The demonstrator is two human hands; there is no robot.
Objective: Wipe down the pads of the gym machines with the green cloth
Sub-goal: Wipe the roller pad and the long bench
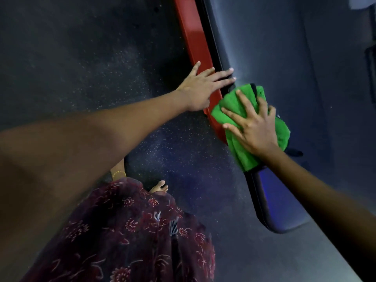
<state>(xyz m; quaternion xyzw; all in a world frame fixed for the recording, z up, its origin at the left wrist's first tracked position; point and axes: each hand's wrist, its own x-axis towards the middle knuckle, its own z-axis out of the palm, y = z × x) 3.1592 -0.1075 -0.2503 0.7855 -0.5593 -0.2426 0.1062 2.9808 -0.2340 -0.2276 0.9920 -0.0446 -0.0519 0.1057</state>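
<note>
A long dark pad of a gym machine runs from the top centre down to the lower right, on a red frame. The green cloth lies bunched on the pad's near edge. My right hand presses flat on the cloth with fingers spread. My left hand reaches out just left of it, fingers straight, its fingertips resting on the pad's edge above the red frame.
A dark speckled rubber floor fills the left and centre. My patterned maroon garment and bare toes show at the bottom. The pad's lower end shines blue at lower right.
</note>
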